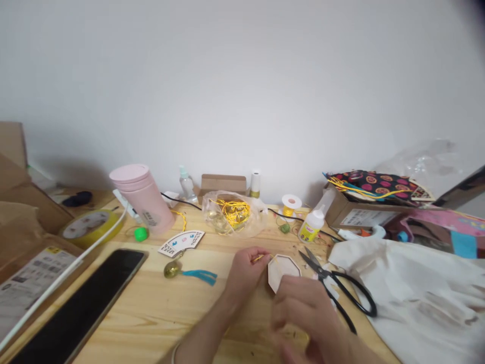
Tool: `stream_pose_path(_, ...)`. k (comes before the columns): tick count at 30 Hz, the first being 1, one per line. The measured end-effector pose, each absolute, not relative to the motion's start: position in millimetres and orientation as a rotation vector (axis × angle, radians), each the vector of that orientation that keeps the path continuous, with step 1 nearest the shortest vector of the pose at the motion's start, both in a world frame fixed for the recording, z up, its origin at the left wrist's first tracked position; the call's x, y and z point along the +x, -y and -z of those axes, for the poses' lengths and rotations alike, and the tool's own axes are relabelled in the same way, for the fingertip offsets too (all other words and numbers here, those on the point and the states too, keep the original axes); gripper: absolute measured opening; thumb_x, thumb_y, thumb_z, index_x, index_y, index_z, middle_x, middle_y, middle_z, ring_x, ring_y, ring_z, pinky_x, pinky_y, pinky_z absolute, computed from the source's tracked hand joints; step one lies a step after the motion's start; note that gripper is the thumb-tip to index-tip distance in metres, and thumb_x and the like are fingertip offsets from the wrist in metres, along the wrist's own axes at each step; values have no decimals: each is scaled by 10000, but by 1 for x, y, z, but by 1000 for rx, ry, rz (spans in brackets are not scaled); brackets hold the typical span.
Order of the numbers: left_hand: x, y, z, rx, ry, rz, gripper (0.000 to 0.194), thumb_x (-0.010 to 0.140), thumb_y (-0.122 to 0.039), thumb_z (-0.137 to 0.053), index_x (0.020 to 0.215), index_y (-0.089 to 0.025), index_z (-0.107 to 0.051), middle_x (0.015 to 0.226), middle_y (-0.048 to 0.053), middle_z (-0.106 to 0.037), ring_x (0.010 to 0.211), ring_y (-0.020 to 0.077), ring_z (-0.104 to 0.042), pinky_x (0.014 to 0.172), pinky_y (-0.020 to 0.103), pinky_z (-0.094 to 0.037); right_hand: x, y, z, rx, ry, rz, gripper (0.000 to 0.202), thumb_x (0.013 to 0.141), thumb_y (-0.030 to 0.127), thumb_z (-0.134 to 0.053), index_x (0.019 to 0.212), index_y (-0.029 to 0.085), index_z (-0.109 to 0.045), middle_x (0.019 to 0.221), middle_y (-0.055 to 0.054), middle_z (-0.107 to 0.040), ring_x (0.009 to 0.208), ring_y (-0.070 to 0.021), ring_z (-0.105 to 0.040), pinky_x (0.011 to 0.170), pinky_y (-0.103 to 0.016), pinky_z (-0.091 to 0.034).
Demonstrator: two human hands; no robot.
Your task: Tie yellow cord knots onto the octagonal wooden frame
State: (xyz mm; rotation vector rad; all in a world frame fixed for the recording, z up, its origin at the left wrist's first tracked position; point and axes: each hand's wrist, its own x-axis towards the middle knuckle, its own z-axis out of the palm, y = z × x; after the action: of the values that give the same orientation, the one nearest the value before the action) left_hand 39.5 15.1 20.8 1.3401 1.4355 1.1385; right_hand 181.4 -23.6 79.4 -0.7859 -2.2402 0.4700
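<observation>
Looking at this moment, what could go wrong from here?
The scissors lie with blades parted close to the right hand; a sideways move might knock them or nick a finger.

The yellow cord at the left hand is thin, so it could slip from the fingertip grip.

The right hand hides part of the octagonal piece from the camera, so a slip there may go unseen.

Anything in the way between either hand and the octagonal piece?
Nothing visible. The left hand pinches yellow cord right by the octagonal piece; the right hand overlaps its lower edge in view. The scissors lie to its right, not between.
</observation>
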Motion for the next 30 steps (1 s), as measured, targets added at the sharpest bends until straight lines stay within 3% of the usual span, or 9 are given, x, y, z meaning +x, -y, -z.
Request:
stream_pose_path(3, 41, -18, -21, 1313, -1448, -1152, 192, 676, -260, -528, 753, -135, -653, 750, 46, -680, 723, 198, -600, 669, 280, -461, 183, -9, -63, -975, 2160, -249, 247, 797, 246, -425, 559, 197, -469, 522, 3, -477, 522, -139, -463, 489, -249, -332)
stream_pose_path(5, 41, -20, -21, 1319, -1456, -1155, 184, 674, -241, -528, 765, -140, -653, 773, 50, -680, 746, 197, -601, 695, 284, -460, 184, -26, -48, -1141, 2159, -175, 108, 760, 279, -489, 728, 187, -536, 657, -24, -534, 631, -175, -496, 533, -267, -356)
stream_pose_path(8, 40, -20, -25, 1354, -1423, -1133, 185, 678, -230, -522, 774, -154, -660, 784, 46, -682, 762, 197, -601, 714, 287, -459, 184, -37, -30, -1216, 2256, -114, 125, 720, 266, -553, 816, 187, -564, 737, -40, -559, 697, -204, -496, 586, -298, -371)
stream_pose_path(14, 39, -22, -35, 1450, -1274, -1072, 185, 687, -238, -525, 778, -166, -669, 792, 29, -685, 777, 193, -598, 743, 276, -444, 187, -37, -20, -1167, 2229, -270, 121, 801, 176, -470, 783, 214, -584, 691, -9, -562, 683, -182, -478, 608, -292, -350)
stream_pose_path(30, 37, -21, -21, 1486, -1170, -1024, 214, 707, -282, -523, 807, -168, -673, 779, 36, -684, 750, 189, -588, 683, 259, -443, 192, -32, -24, -1053, 2181, -106, 280, 862, 286, -331, 686, 188, -527, 652, -34, -546, 632, -183, -466, 565, -287, -319)
